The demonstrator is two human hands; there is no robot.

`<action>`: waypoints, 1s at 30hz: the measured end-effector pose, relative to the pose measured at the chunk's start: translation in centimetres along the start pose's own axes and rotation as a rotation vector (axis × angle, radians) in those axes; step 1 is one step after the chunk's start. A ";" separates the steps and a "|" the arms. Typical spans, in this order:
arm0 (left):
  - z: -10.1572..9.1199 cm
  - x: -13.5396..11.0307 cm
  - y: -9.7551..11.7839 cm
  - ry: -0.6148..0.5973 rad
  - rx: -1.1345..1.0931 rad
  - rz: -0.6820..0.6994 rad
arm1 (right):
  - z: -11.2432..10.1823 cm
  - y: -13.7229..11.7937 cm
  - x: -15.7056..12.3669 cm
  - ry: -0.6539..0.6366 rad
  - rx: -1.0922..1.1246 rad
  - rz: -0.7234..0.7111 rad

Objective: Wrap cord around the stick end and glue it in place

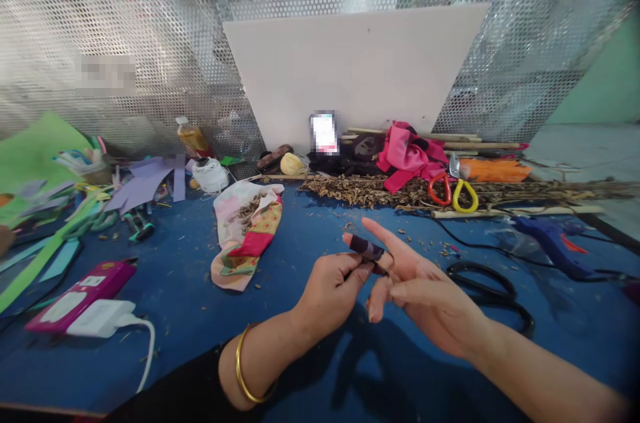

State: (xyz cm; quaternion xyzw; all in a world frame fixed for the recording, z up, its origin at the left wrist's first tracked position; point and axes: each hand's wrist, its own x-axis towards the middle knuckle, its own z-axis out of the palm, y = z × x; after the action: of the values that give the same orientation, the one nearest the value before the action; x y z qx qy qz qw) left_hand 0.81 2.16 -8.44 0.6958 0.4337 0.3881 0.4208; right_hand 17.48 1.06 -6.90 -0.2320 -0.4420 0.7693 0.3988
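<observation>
My left hand (pixel 333 286) is closed in a pinch on a dark brown strip (pixel 367 249) that is wrapped round a finger of my right hand (pixel 423 286). The right hand has its fingers stretched out and spread, above the blue table (pixel 180 276). A gold bangle (pixel 243 366) sits on my left wrist. Both hands hover near the table's middle front.
A patterned cloth (pixel 245 233) holding dried bits lies left of the hands. Dried plant stalks (pixel 380 193), red and yellow handled cutters (pixel 453 189), pink fabric (pixel 407 153), a blue glue gun (pixel 550 239) and black scissors (pixel 493 293) are behind and right. A pink phone (pixel 80 293), charger (pixel 103 317), paper scraps at left.
</observation>
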 end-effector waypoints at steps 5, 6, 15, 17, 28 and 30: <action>-0.1 -0.3 0.3 -0.005 0.164 -0.040 | -0.9 0.7 0.8 0.037 -0.289 -0.057; -0.1 -0.4 0.5 0.007 0.187 -0.045 | -1.1 0.8 0.8 0.039 -0.372 -0.069; -0.2 -0.7 0.9 0.014 0.220 -0.027 | -2.7 1.6 0.9 0.026 -1.406 -0.282; -0.2 -0.7 0.9 -0.015 0.171 -0.024 | -3.0 1.6 1.1 -0.022 -1.474 -0.326; -1.2 -0.6 1.7 0.249 -0.183 0.094 | -2.0 0.8 0.9 0.121 -0.967 -0.094; -1.0 -0.2 1.3 0.285 -0.203 -0.005 | -1.9 0.8 0.9 0.114 -0.861 -0.071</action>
State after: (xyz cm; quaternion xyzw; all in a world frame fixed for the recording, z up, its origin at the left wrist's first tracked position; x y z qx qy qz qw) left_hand 0.18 1.84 -6.94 0.5865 0.4492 0.5236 0.4243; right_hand 18.00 2.52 -8.56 -0.4037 -0.7077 0.4865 0.3156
